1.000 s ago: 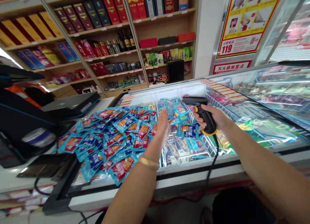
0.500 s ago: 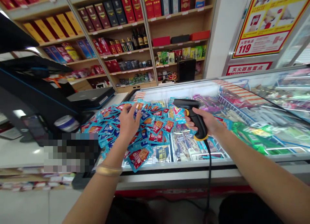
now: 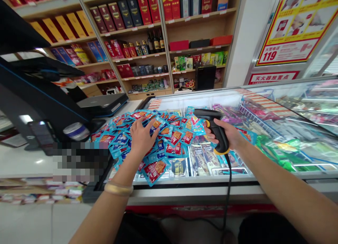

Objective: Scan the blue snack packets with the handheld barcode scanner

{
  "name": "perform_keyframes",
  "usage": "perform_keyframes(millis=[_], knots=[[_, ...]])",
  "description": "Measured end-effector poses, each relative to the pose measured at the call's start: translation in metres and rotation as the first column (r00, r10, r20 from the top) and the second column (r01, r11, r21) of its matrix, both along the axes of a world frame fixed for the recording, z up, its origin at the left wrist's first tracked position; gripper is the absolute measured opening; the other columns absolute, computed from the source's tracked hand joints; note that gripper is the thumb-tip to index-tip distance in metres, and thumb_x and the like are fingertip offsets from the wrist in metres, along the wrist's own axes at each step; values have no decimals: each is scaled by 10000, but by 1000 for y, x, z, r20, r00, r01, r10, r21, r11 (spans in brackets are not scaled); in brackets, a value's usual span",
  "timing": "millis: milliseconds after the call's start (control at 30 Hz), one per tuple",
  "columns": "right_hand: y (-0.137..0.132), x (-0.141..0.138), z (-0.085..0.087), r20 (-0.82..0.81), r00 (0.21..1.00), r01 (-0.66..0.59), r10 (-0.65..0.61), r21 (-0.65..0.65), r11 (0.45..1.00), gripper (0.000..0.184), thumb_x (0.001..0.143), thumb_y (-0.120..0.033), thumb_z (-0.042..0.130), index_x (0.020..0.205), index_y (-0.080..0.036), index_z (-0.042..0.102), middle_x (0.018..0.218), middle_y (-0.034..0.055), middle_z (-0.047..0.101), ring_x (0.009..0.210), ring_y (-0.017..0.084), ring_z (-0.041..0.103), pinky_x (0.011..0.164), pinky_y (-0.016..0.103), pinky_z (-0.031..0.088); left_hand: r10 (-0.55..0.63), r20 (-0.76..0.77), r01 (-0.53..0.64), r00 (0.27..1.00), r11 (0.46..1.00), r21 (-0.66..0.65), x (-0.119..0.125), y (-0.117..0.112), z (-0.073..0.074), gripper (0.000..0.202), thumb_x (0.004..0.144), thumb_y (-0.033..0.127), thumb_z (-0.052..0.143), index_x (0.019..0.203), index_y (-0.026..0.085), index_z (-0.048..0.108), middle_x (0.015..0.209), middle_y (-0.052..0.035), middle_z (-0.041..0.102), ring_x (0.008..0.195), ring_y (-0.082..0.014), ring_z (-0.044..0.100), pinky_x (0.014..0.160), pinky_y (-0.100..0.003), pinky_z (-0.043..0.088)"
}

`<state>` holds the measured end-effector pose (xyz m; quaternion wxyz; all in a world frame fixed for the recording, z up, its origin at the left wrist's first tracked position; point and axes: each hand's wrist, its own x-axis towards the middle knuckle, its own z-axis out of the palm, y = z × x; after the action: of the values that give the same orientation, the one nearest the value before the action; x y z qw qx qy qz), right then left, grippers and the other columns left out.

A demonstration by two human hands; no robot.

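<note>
Big heap of blue snack packets [image 3: 169, 138] sits on the freezer's glass lid [image 3: 200, 179], left of middle. Left hand [image 3: 141, 138] lies flat on the heap, fingers spread, gripping nothing. Just right of the heap, right hand [image 3: 229, 134] is wrapped tight around a black barcode scanner [image 3: 213, 126], cord hanging down.

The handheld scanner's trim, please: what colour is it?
Yellow-orange on the black handheld barcode scanner; head view shows it.

Left hand [image 3: 142, 138] flat on snack packets [image 3: 169, 135]; right hand [image 3: 229, 134] grips barcode scanner [image 3: 215, 128]
</note>
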<state>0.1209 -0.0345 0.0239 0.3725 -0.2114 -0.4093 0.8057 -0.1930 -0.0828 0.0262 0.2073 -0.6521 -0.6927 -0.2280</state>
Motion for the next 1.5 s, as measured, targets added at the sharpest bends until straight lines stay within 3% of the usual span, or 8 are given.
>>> perform_keyframes(millis=[200,333,533,700,833,1000,1067,1500], knots=[[3,14,5,-30,999,28,-28,23,999,237,800,-388,625,865,-173,548,715,17,492,535,97,410,402,188,386,-68,18,66,998,994,92,11,2,3,456,894,456,526,1283,234,610,1335,-179,486,1257,-371,421,1028,-567,354],[11,43,10,-46,993,113,-110,68,991,231,802,-379,611,897,-176,554,727,18,486,539,106,409,389,197,374,-311,74,301,948,946,119,56,11,6,448,885,426,558,1290,236,585,1320,-143,525,1252,-311,453,1067,-514,340],[20,98,5,-3,982,186,-187,63,980,253,772,-385,642,892,-176,565,702,17,482,522,110,396,372,207,347,-654,368,725,661,682,-91,160,34,-15,656,739,438,739,1330,231,543,1369,-137,558,1291,-320,476,1102,-492,322],[20,112,-4,6,973,230,-230,49,972,244,800,-404,616,890,-185,554,698,14,481,494,107,376,373,224,340,-654,611,864,446,492,-104,190,49,-37,648,577,380,854,1181,238,667,1221,-145,665,1166,-365,582,1050,-502,389],[20,106,-2,11,975,223,-223,57,973,229,810,-393,607,893,-189,544,694,11,486,484,106,371,372,223,341,-442,859,816,258,575,52,185,51,-37,546,541,369,879,1052,249,727,1086,-108,717,1080,-310,627,1017,-438,436],[14,100,1,-4,985,174,-174,45,984,251,771,-368,654,897,-182,541,700,17,494,514,106,404,371,200,343,29,942,626,-335,754,199,178,50,-23,410,802,538,661,973,168,697,964,-129,725,1012,-274,671,916,-442,515],[11,99,0,7,991,131,-131,49,990,272,758,-372,667,900,-177,542,702,20,497,519,106,408,371,199,344,101,882,587,-461,780,217,175,50,-19,463,861,583,559,988,154,673,971,-144,720,998,-274,681,895,-454,535],[8,95,-4,129,991,-49,39,79,996,309,766,-396,697,886,-149,556,720,33,534,520,100,455,378,204,372,18,810,473,-587,819,324,171,56,-15,509,897,599,486,1072,146,638,961,-116,710,886,-205,692,852,-375,556]])
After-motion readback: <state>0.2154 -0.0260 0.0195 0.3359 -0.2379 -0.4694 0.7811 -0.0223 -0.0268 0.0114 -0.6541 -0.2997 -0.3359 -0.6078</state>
